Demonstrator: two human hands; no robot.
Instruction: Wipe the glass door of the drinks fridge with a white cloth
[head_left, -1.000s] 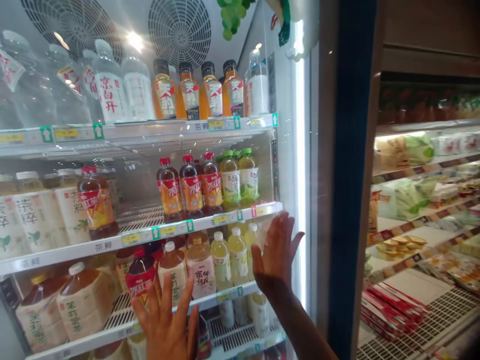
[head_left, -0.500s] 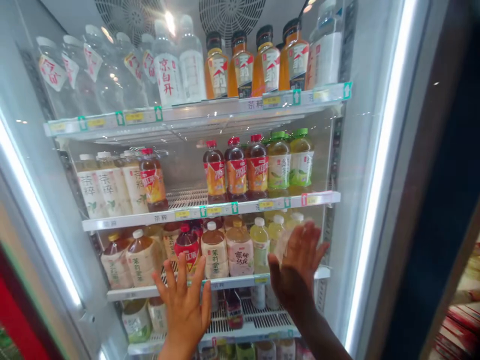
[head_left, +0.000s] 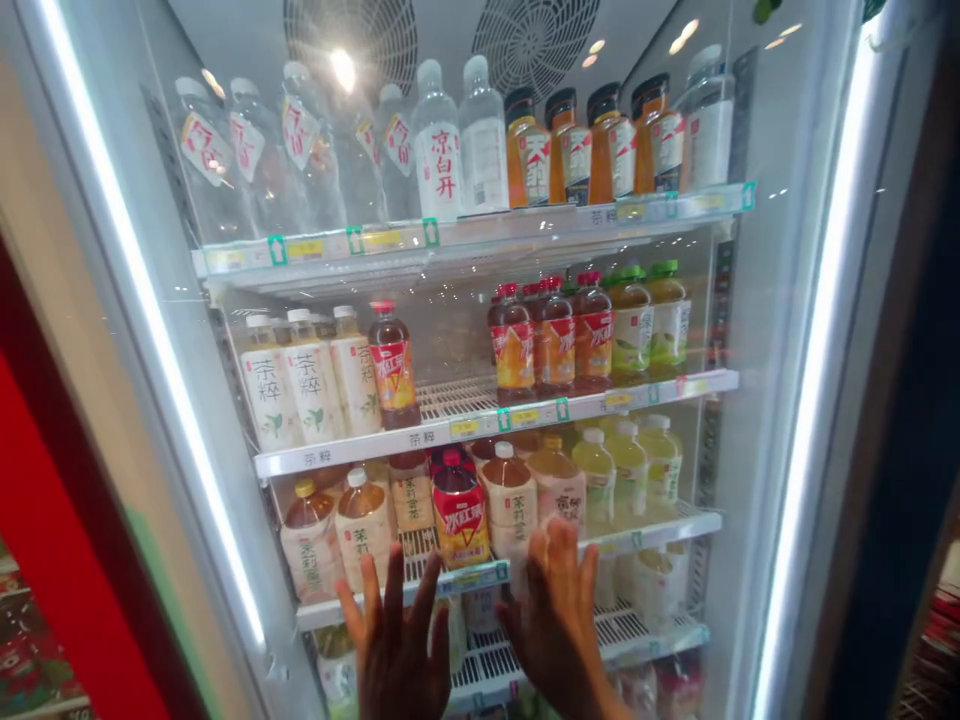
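My grip is wide open on both sides, my left hand (head_left: 396, 650) and right hand (head_left: 553, 635) spread flat on the fridge's glass door (head_left: 225, 480), a red-capped iced tea bottle (head_left: 459, 520) just above them behind it

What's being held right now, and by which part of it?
Nothing: the left hand and right hand are open, spread against the drinks cooler's glass door.

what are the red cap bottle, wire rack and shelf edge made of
The bottle looks like clear glossy plastic: dark tea shows through and highlights glint on it. The wire rack seems white-coated metal, going by its thin, even rods. The shelf edge is smooth and white, plastic or painted metal; the look leaves that open.
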